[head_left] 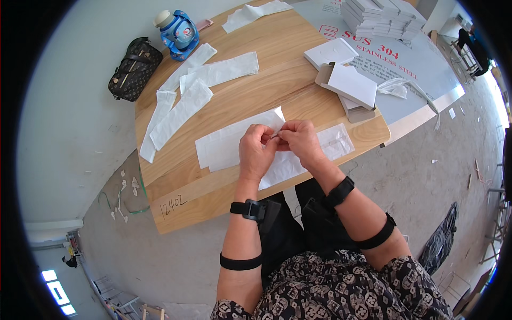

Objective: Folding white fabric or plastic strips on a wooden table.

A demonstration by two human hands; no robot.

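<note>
Over the near part of the wooden table, my left hand (257, 149) and my right hand (302, 142) meet fingertip to fingertip. Both are closed in a pinch, on a small greyish bit that the fingers mostly cover. Beneath and left of them lies a flat white paper-like strip (221, 146), one corner standing up beyond my fingers. A thin, wrinkled translucent white sleeve (335, 141) stretches under my right hand toward the right. Whether the pinched bit belongs to the strip or the sleeve, I cannot tell.
Several white strips (181, 109) overlap on the table's left. A blue bottle (183, 34) and brown patterned bag (135, 69) stand behind them. White boxes (352, 85), one with open flaps, sit at the right edge. Box stacks (381, 18) rest on a grey sheet-covered surface (405, 58).
</note>
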